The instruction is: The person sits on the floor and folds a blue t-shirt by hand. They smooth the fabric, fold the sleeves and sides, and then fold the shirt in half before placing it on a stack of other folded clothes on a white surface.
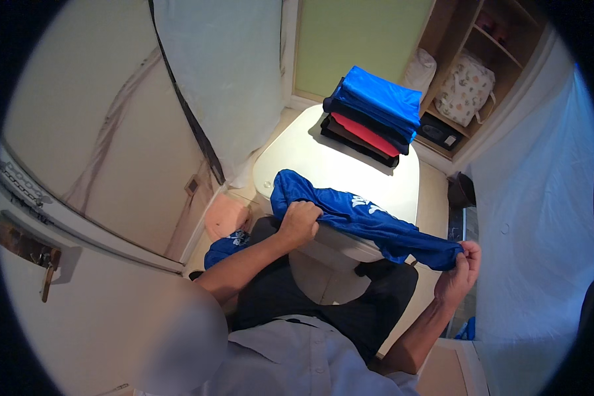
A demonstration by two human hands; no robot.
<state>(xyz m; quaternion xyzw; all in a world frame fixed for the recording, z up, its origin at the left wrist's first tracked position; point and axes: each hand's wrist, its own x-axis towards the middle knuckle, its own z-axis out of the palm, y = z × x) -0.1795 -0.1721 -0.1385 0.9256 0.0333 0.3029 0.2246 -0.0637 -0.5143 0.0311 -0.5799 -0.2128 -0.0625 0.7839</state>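
A shiny blue garment [346, 208] with white printed characters stretches between my two hands, over the near edge of a white table [287, 153]. My left hand [301, 223] grips it near its left end, where the cloth bunches up. With thumb and fingers, my right hand [460, 267] pinches the far right end, out past the table's right side. On the table's far part lies a stack of folded clothes [371, 119]: bright blue on top, with dark, red, brown and black layers below.
Left of my legs sit a pink round object [226, 216] and more blue printed cloth [222, 250]. A dark bin [461, 190] stands to the right, beside plastic sheeting [529, 237]. Behind the table, a wooden shelf unit [435, 74] holds a patterned bag [465, 89] and a black safe-like box [440, 130].
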